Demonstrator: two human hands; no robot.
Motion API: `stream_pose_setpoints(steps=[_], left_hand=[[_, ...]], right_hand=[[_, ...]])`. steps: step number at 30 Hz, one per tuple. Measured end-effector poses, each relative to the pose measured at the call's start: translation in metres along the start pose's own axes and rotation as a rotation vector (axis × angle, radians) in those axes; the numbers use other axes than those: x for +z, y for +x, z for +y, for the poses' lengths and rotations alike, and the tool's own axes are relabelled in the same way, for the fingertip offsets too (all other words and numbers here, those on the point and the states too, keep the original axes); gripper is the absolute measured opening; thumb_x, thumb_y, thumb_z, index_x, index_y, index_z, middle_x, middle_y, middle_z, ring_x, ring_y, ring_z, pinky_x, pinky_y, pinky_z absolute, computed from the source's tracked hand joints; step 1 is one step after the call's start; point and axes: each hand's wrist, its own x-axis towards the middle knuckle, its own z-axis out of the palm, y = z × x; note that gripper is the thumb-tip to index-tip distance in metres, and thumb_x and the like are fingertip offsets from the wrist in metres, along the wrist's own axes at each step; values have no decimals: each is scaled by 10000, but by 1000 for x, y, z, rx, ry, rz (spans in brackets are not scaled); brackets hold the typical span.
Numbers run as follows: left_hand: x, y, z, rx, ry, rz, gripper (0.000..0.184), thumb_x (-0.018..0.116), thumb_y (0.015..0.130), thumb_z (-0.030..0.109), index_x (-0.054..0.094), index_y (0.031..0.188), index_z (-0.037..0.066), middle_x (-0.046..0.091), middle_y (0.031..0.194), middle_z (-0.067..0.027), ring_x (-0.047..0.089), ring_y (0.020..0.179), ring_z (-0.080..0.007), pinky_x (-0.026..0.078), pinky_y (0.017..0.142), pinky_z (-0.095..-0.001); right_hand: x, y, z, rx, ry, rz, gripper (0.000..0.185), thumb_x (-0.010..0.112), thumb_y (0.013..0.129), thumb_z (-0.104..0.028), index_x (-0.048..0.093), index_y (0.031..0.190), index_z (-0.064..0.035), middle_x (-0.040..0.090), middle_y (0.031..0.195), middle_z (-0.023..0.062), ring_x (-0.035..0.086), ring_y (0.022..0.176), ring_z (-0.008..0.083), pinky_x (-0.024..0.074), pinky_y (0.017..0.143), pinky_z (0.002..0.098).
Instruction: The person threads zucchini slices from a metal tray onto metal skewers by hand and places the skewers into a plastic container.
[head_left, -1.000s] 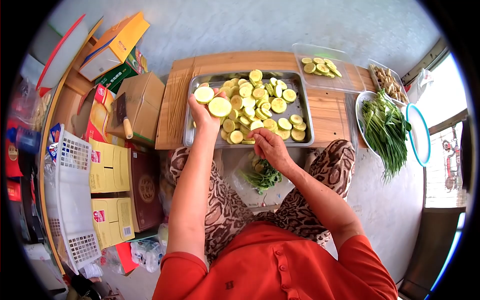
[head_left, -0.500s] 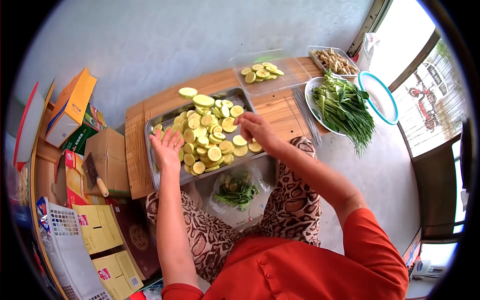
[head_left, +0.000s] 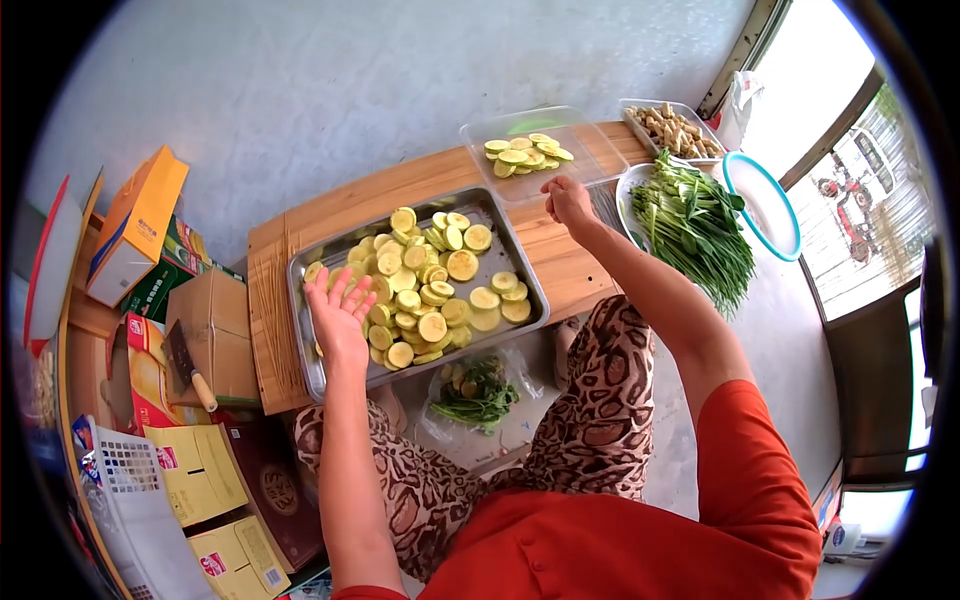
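My left hand (head_left: 340, 315) is palm up with its fingers spread over the left side of a metal tray (head_left: 540, 300); nothing shows in it. The tray holds a heap of round zucchini slices (head_left: 405, 290), pale inside with green rims. My right hand (head_left: 568, 203) is closed, above the wooden table between the tray and a bundle of thin skewers (head_left: 606, 205). Its fingers are curled in, and whatever they hold, if anything, is hidden. Just beyond this hand stands a clear plastic container (head_left: 590, 145) with more zucchini slices (head_left: 520, 153).
Leafy greens (head_left: 690, 225) lie on a white plate to the right, beside a teal-rimmed lid (head_left: 797, 235). A tray of light-brown pieces (head_left: 675, 130) stands behind. More sticks (head_left: 275, 320) lie left. A knife (head_left: 190, 365) rests against a cardboard box (head_left: 225, 325). A bag of greens (head_left: 475, 390) sits below.
My right hand has moved from over the tray to the right, beside the skewers. Two slices seen above the tray's far edge are no longer there. My left hand stays spread.
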Motion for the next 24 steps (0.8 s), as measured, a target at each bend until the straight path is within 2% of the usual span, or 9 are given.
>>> stream_pose_setpoints(steps=[1, 3, 5, 9, 11, 14, 17, 20, 24], left_hand=[[0, 1, 0, 3, -3, -15, 703, 280, 948, 563, 209, 1428, 55, 420, 1340, -199, 540, 1083, -296, 436, 903, -407], [2, 1, 1, 7, 6, -21, 703, 282, 947, 564, 209, 1428, 55, 422, 1336, -201, 546, 1069, -293, 440, 896, -404], [6, 1, 2, 13, 15, -29, 704, 284, 947, 564, 210, 1428, 56, 423, 1331, -203, 552, 1055, -290, 443, 889, -400], [11, 1, 4, 21, 20, -46, 706, 295, 946, 560, 211, 1427, 50, 432, 1311, -214, 571, 1011, -279, 461, 855, -384], [12, 1, 4, 24, 13, -54, 707, 303, 946, 558, 213, 1426, 47, 437, 1302, -217, 580, 990, -275, 469, 838, -377], [11, 0, 4, 19, 11, -74, 703, 318, 946, 550, 221, 1423, 43, 447, 1289, -216, 595, 950, -273, 480, 811, -369], [11, -2, 4, 23, 4, -92, 697, 335, 946, 543, 231, 1420, 43, 457, 1275, -213, 605, 918, -270, 485, 791, -365], [9, -6, 2, 24, 5, -103, 693, 348, 944, 542, 249, 1412, 41, 469, 1261, -208, 606, 913, -264, 485, 787, -360], [5, -6, -3, 25, 23, -104, 688, 364, 939, 544, 282, 1396, 36, 493, 1230, -201, 609, 900, -257, 487, 779, -355]], right_hand=[[3, 8, 1, 8, -92, 43, 205, 432, 928, -165, 574, 900, -19, 523, 561, 49, 457, 448, 112, 359, 409, 258], [11, 30, 11, 26, -73, 55, 205, 442, 919, -168, 584, 904, -20, 536, 563, 57, 470, 447, 117, 372, 410, 269], [19, 52, 22, 26, -123, 101, 226, 472, 878, -189, 611, 827, -20, 603, 609, 93, 577, 522, 174, 454, 495, 319], [35, 63, 23, 96, -207, 75, 222, 497, 856, -208, 607, 826, -19, 618, 640, 95, 592, 540, 192, 469, 522, 337], [37, 65, 27, 52, -337, -51, 216, 514, 847, -203, 610, 893, -15, 631, 668, 105, 601, 554, 198, 477, 533, 343], [29, 53, 29, -77, -331, -54, 254, 532, 844, -206, 606, 993, -14, 639, 678, 108, 603, 557, 193, 478, 522, 328], [12, 39, 21, 24, -379, -141, 316, 553, 840, -215, 584, 1085, -17, 636, 664, 100, 602, 558, 184, 473, 504, 306], [-12, 14, 16, -30, -404, -144, 252, 570, 862, -220, 615, 1016, -26, 611, 610, 58, 557, 494, 133, 442, 452, 265], [-57, -20, 25, 0, -454, -155, 252, 561, 842, -241, 637, 955, -29, 637, 652, 86, 599, 548, 174, 476, 516, 310]])
